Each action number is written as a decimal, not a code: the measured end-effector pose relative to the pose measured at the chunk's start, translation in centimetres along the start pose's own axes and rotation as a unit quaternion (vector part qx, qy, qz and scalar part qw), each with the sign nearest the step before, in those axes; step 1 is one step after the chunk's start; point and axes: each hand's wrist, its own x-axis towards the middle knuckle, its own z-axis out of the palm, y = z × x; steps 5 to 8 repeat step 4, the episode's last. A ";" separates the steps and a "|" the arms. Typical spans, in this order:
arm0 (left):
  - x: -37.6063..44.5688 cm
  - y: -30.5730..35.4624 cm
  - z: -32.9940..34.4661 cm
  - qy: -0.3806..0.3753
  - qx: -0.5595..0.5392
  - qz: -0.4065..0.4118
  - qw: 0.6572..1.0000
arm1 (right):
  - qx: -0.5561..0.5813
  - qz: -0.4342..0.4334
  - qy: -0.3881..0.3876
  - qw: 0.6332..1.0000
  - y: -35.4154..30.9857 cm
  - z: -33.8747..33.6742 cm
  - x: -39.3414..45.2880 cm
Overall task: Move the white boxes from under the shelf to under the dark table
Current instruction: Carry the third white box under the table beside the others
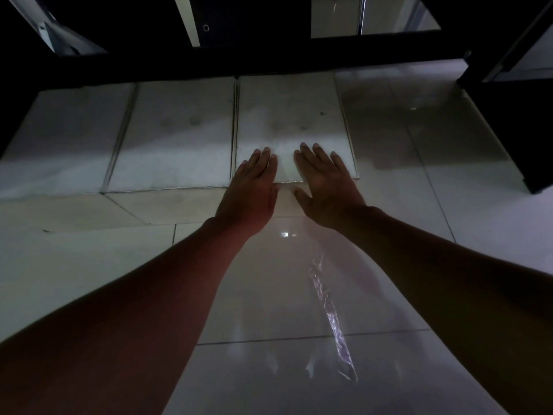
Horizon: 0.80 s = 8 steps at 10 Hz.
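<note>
Three flat white boxes lie side by side on the tiled floor, their far ends under a dark table edge (269,59). The right box (293,115) has both my hands laid flat on its near end. My left hand (254,187) rests palm down with fingers together on the box's near left part. My right hand (326,184) lies palm down with fingers spread on its near right part. The middle box (176,136) and the left box (65,136) lie untouched to the left.
A dark table leg or panel (514,121) stands at the right. Glossy white floor tiles (434,190) stretch around and toward me. A strip of crumpled clear plastic (332,319) lies on the floor between my forearms.
</note>
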 end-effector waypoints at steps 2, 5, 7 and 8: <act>0.0 0.2 -1.0 -0.013 0.022 -0.009 1.000 | 0.012 0.007 -0.010 1.000 -0.3 -0.3 0.0; -1.1 2.0 -6.3 0.052 0.024 -0.041 0.998 | 0.044 0.032 0.063 0.997 -2.8 -3.6 -1.7; -1.1 2.0 -6.3 0.052 0.024 -0.041 0.998 | 0.044 0.032 0.063 0.997 -2.8 -3.6 -1.7; -1.1 2.0 -6.3 0.052 0.024 -0.041 0.998 | 0.044 0.032 0.063 0.997 -2.8 -3.6 -1.7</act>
